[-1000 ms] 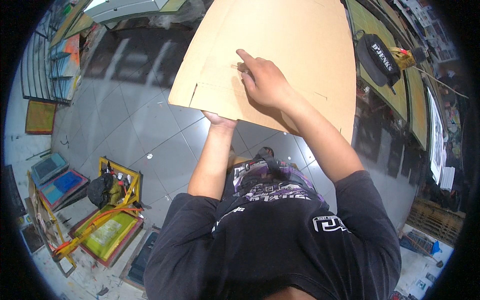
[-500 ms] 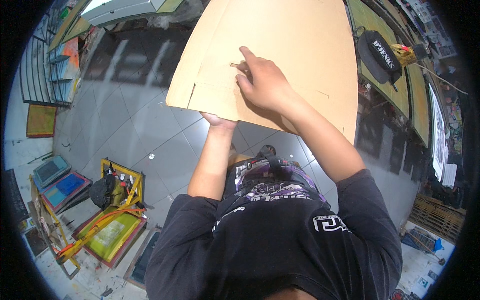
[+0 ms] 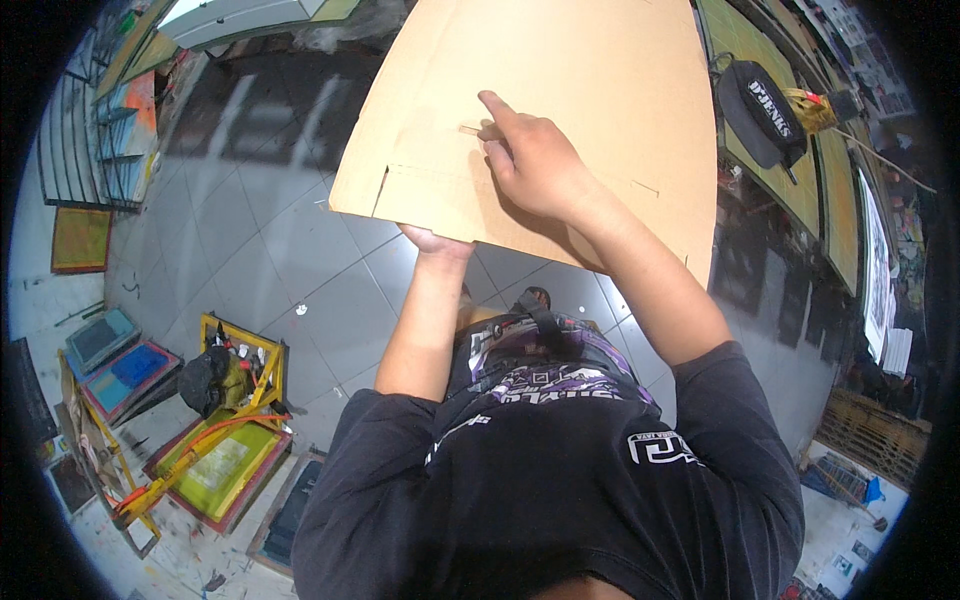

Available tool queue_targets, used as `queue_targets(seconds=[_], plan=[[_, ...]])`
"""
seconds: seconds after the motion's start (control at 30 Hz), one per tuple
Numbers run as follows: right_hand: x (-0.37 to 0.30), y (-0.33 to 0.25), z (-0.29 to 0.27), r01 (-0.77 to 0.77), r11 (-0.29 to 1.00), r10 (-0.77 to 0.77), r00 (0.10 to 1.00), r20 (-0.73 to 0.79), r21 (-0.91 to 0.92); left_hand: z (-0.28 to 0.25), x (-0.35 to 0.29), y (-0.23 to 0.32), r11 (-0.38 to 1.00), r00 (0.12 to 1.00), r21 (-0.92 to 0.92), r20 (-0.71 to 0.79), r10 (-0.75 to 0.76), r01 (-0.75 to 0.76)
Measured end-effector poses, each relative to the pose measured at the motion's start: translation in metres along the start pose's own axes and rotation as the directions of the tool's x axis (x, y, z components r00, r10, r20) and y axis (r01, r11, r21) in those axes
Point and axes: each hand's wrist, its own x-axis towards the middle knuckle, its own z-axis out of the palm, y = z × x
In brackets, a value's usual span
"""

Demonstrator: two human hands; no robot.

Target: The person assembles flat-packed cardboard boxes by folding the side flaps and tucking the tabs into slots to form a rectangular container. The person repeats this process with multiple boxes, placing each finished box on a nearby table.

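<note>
A large flat sheet of brown cardboard point(image 3: 560, 90) with cut slits is held up in front of me, filling the upper middle of the view. My left hand point(image 3: 435, 240) grips it from beneath at its near edge, mostly hidden behind the sheet. My right hand point(image 3: 530, 160) lies on top of the sheet, its index finger stretched out and touching a small slit near the middle.
Below is a glossy grey tiled floor point(image 3: 260, 250). A yellow-framed screen-printing stand point(image 3: 215, 440) and coloured frames point(image 3: 120, 365) sit at the lower left. A black bag point(image 3: 765, 110) hangs at the upper right beside green-yellow panels point(image 3: 790, 190). Wooden pallets point(image 3: 870, 435) lie at the right.
The cardboard has stayed held up with barely any shift. My right index finger has crept slightly along the sheet toward the slit.
</note>
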Motion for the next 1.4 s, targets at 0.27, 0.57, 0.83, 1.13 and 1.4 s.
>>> queue_targets(seconds=[0.27, 0.57, 0.83, 1.13, 1.4], plan=[[0.0, -0.003, 0.007, 0.026, 0.999, -0.026, 0.999, -0.025, -0.027, 0.002, 0.0, 0.003, 0.999, 0.999, -0.029, 0.001, -0.034, 0.034], [0.005, -0.002, 0.003, 0.039, 0.999, -0.039, 0.999, 0.012, 0.018, 0.004, -0.001, 0.002, 0.999, 0.997, 0.049, -0.079, -0.003, 0.007], [-0.001, -0.005, 0.01, 0.081, 0.996, -0.08, 0.995, -0.055, 0.026, 0.0, -0.003, 0.003, 0.994, 0.989, 0.112, -0.146, 0.027, -0.01], [0.011, 0.017, -0.008, 0.017, 0.912, -0.037, 0.999, 0.04, 0.409, -0.018, -0.004, 0.008, 0.995, 0.995, 0.079, -0.077, -0.062, 0.069], [0.033, 0.054, -0.008, -0.114, 0.973, 0.118, 0.993, -0.009, 0.199, -0.027, 0.009, 0.001, 0.992, 0.991, 0.049, -0.069, -0.114, 0.118]])
